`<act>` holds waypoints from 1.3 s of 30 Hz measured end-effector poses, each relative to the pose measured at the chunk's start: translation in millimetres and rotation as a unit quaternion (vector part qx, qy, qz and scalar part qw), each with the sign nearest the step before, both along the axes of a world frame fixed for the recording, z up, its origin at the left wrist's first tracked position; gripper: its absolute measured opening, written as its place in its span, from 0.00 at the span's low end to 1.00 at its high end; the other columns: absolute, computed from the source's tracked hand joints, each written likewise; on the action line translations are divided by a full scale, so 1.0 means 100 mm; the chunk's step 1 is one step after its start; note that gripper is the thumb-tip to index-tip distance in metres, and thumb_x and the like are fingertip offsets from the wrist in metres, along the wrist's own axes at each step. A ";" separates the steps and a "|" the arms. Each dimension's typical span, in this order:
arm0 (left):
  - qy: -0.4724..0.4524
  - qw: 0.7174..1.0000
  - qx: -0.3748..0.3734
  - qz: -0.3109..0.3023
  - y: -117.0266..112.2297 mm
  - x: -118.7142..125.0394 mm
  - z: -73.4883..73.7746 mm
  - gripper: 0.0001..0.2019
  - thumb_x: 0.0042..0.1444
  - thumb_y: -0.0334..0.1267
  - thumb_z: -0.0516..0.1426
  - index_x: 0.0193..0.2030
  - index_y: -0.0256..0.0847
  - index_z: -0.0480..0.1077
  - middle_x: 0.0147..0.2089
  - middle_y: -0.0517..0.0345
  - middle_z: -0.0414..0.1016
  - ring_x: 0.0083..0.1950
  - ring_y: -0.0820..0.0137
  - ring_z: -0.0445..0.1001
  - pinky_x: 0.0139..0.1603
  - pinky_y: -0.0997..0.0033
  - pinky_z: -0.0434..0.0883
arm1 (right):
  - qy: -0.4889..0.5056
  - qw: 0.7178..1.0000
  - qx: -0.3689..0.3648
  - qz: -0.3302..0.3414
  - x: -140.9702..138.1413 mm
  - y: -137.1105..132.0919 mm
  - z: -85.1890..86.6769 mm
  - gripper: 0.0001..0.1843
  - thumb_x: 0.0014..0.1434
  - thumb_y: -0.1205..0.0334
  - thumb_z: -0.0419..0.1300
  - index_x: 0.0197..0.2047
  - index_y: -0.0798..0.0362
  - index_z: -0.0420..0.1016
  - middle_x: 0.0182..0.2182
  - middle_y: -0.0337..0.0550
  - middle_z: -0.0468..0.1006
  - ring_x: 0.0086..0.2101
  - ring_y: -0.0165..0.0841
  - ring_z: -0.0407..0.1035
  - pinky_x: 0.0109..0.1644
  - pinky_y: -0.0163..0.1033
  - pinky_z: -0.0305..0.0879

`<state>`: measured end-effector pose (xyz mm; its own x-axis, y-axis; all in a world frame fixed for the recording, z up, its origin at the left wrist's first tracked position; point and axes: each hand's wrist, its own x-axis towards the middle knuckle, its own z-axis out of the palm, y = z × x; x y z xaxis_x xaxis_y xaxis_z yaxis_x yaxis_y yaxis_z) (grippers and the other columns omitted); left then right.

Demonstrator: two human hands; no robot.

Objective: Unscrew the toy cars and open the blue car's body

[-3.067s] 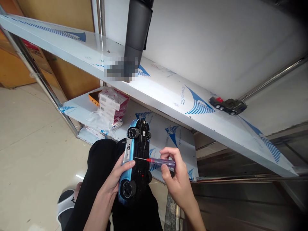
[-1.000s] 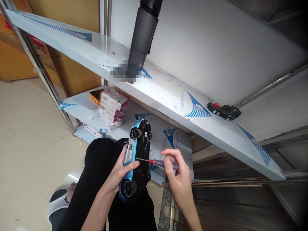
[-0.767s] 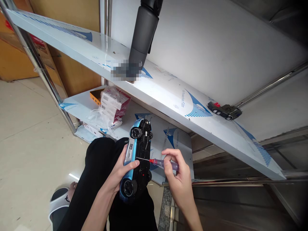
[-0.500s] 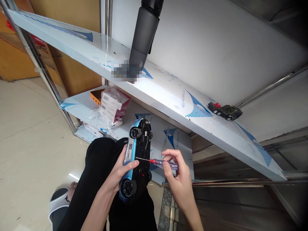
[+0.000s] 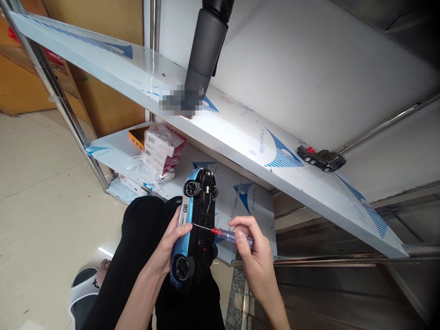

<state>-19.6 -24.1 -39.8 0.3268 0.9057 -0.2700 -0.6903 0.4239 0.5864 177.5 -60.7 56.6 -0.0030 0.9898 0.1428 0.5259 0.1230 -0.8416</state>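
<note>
The left hand (image 5: 167, 245) grips the upturned toy car (image 5: 202, 206), lower centre, while the right hand (image 5: 254, 250) pinches a screwdriver (image 5: 227, 235) across its underside (image 5: 202, 237), apparently working there, steady aim needed next.

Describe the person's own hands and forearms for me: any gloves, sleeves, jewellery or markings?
The left hand and right hand are both bare, with slim fingers, though most of the left ones are hidden. No gloves, rings, watch or bracelet show. The forearms are uncovered as far as the picture reaches, with no sleeves, cables or plain markings visible.
</note>
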 end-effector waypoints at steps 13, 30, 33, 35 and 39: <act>-0.008 1.000 -0.010 0.005 0.00 -0.01 0.00 0.37 0.64 0.44 0.67 0.78 0.51 0.62 0.66 0.51 0.79 0.64 0.48 0.80 0.59 0.56 0.80 | 0.013 1.000 0.007 -0.017 -0.04 0.01 -0.03 0.12 0.77 0.52 0.55 0.47 0.47 0.77 0.37 0.39 0.78 0.35 0.34 0.72 0.39 0.36 0.67; -0.024 0.999 -0.023 0.016 0.02 0.01 -0.05 0.37 0.63 0.43 0.68 0.77 0.50 0.64 0.64 0.52 0.82 0.59 0.49 0.83 0.54 0.62 0.81 | 0.003 1.000 0.011 -0.009 -0.03 -0.01 -0.05 0.12 0.78 0.52 0.56 0.44 0.46 0.77 0.37 0.37 0.75 0.34 0.33 0.67 0.42 0.36 0.66; -0.029 0.999 -0.029 0.014 0.02 0.01 -0.04 0.36 0.62 0.43 0.68 0.76 0.50 0.66 0.62 0.52 0.83 0.55 0.52 0.85 0.54 0.61 0.81 | 0.011 1.000 0.006 -0.015 -0.02 -0.01 -0.05 0.13 0.78 0.50 0.56 0.44 0.45 0.77 0.37 0.37 0.75 0.35 0.33 0.67 0.42 0.36 0.65; -0.035 0.999 -0.034 0.015 0.02 0.01 -0.04 0.35 0.62 0.43 0.68 0.76 0.50 0.66 0.61 0.52 0.84 0.53 0.53 0.86 0.52 0.61 0.82 | 0.022 0.999 -0.001 -0.025 -0.02 0.00 -0.05 0.14 0.78 0.49 0.56 0.44 0.46 0.77 0.37 0.38 0.75 0.36 0.34 0.68 0.42 0.36 0.65; -0.036 0.998 -0.042 0.015 0.02 0.00 -0.06 0.34 0.63 0.44 0.68 0.75 0.51 0.68 0.58 0.54 0.85 0.50 0.54 0.86 0.48 0.61 0.83 | 0.054 0.997 -0.014 -0.045 0.00 0.03 -0.10 0.16 0.77 0.47 0.56 0.43 0.47 0.77 0.36 0.39 0.74 0.36 0.35 0.68 0.41 0.37 0.64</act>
<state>-19.9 -22.6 -45.8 0.3216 0.8901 -0.3231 -0.7421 0.4488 0.4978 178.0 -57.5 46.3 0.0993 0.9891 0.1091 0.4406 0.0546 -0.8960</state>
